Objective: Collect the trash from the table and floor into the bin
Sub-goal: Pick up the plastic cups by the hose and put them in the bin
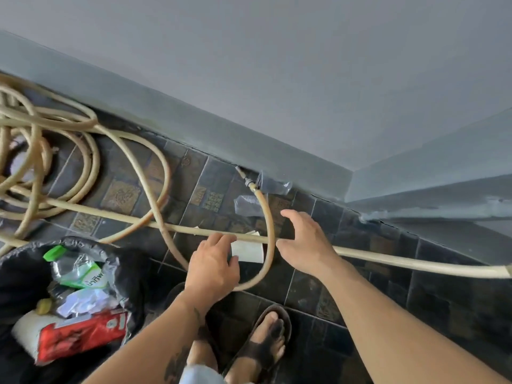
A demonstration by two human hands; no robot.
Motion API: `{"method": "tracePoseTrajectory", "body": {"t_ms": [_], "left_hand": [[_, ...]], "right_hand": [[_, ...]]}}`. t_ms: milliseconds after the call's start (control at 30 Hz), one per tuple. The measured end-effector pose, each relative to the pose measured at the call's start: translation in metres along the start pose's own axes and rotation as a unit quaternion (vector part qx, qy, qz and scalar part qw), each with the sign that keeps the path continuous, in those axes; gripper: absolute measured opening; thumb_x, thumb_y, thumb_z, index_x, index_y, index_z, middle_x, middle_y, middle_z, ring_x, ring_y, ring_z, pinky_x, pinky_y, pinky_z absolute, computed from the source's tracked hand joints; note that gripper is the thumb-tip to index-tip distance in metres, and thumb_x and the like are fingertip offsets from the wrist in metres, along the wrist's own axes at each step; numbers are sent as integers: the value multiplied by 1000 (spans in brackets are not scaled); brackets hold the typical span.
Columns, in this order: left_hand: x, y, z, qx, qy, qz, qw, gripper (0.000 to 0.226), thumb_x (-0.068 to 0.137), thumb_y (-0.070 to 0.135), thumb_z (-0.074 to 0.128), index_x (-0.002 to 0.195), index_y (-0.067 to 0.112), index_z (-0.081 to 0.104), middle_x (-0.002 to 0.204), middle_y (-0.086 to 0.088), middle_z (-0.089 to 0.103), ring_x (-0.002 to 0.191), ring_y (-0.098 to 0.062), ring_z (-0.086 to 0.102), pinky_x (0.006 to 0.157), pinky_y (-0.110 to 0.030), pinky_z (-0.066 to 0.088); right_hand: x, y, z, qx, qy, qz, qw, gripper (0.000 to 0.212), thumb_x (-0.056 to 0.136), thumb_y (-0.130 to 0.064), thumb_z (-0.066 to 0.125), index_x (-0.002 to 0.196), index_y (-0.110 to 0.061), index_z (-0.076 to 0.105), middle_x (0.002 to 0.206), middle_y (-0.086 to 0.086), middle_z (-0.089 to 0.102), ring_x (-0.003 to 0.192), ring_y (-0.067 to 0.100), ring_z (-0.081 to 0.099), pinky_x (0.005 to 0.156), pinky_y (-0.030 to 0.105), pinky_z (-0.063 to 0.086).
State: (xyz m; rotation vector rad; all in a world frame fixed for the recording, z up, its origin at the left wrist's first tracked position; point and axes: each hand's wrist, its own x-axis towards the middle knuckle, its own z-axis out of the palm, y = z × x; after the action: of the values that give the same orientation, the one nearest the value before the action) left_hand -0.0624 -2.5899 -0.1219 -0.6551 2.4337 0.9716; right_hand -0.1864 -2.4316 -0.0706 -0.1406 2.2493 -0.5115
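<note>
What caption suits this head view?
Both hands, left and right, reach for white paper under a hose.

The paper cup (247, 252) lies on the floor (360, 295), partly under the hose (177, 230) that runs across it. Left of the cup stands the bin (69, 297), with a bottle (74, 268) and a carton (83, 335) in it. Beyond the cup, against the wall (249, 151), lie two plastic cups (249, 205). The left hand (213, 266) is just left of the cup, the right hand (304, 242) just right. A sandalled foot (266, 345) is nearer than the cup.
</note>
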Motion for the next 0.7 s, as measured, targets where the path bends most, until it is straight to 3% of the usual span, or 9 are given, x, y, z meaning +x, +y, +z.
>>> {"method": "tracePoseTrajectory", "body": {"t_ms": [167, 300, 467, 567, 700], "left_hand": [[101, -20, 26, 77, 15, 42, 996, 51, 93, 27, 58, 142, 21, 50, 140, 0, 51, 125, -27, 50, 107, -44, 42], [168, -33, 43, 107, 11, 47, 993, 50, 97, 28, 55, 145, 21, 45, 148, -2, 45, 131, -28, 47, 109, -44, 40], [212, -47, 75, 101, -22, 38, 994, 56, 97, 31, 55, 150, 18, 41, 149, -4, 44, 132, -33, 44, 110, -49, 38], [218, -53, 90, 125, -26, 38, 991, 53, 95, 28, 57, 146, 19, 45, 140, -5, 51, 125, -33, 49, 105, -49, 43], [204, -50, 84, 106, -2, 17, 994, 37, 90, 17, 57, 126, 15, 58, 122, -6, 57, 106, -32, 60, 85, -43, 49]], "right_hand": [[94, 20, 18, -28, 62, -18, 998, 69, 89, -22, 68, 149, -28, 34, 153, -4, 35, 141, 25, 32, 106, 44, 40], [167, 32, 31, -81, 102, -52, 990, 64, 91, -19, 62, 149, -25, 35, 150, -2, 42, 136, 28, 37, 106, 43, 38], [227, 44, 47, -151, 103, -77, 980, 70, 88, -13, 63, 151, -21, 32, 151, 1, 42, 135, 31, 37, 105, 45, 40], [239, 50, 56, -216, 91, -81, 969, 75, 85, -15, 68, 150, -19, 30, 144, 7, 46, 130, 35, 41, 104, 49, 40], [231, 53, 61, -256, 124, -42, 958, 59, 85, -17, 70, 137, -15, 42, 131, 13, 54, 119, 36, 52, 95, 47, 44]]}}
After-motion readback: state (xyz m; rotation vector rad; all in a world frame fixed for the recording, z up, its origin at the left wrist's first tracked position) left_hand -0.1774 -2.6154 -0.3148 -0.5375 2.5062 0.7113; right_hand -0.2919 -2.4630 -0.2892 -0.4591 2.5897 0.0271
